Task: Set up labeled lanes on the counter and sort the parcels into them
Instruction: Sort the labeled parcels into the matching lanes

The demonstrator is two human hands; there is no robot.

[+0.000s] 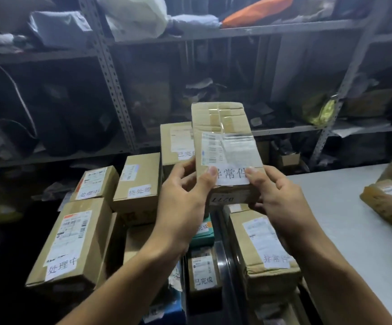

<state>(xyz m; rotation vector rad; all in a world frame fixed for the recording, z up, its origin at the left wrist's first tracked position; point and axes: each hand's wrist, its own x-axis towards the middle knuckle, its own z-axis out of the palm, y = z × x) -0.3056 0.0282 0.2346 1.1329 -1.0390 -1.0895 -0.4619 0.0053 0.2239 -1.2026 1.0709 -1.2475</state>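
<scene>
Head cam shows metal shelving (110, 73) stuffed with bags at the back, a pale surface (344, 221) on the right, labeled parcels (68, 240) stacked below, and one cardboard box (225, 141) held up mid-air, left hand (183, 202) and right hand (281, 202) fingers both curled round its near end.

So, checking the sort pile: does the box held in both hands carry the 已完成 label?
No, the held box, gripped by the left hand and right hand, has a white label reading 异常件.

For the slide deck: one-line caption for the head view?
Both hands, left hand and right hand, hold a labeled cardboard box above sorted parcels.
</scene>
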